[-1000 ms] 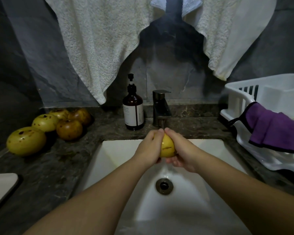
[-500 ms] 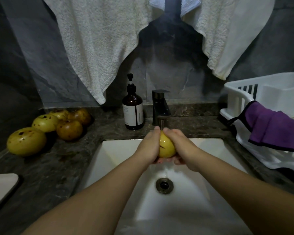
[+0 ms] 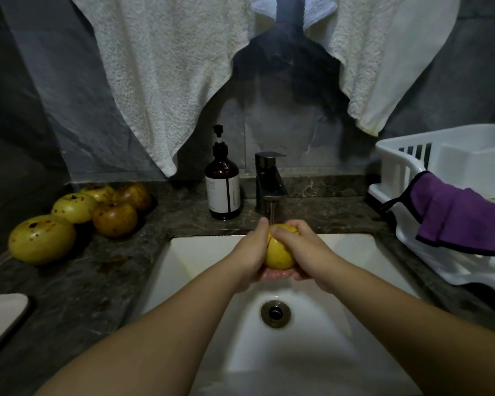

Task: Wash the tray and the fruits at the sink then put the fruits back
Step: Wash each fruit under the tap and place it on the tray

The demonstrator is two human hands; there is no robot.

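Note:
Over the white sink (image 3: 355,281), both my hands hold a yellow fruit (image 3: 279,254) under the running water from the dark tap (image 3: 269,184). My left hand (image 3: 250,252) cups its left side, fingers curled beneath. My right hand (image 3: 300,250) wraps over its top and right side. Several more yellow and brownish spotted fruits (image 3: 77,215) lie on the dark stone counter at the left. A white tray corner (image 3: 0,318) shows at the lower left edge.
A brown pump bottle (image 3: 223,190) stands left of the tap. A white dish rack (image 3: 452,172) with a purple cloth (image 3: 457,218) draped on it fills the right counter. White towels (image 3: 160,75) hang above. The drain (image 3: 275,312) lies below my hands.
My hands have turned the fruit under the water; my right hand has slid over its top, and both hands sit slightly higher, closer to the tap.

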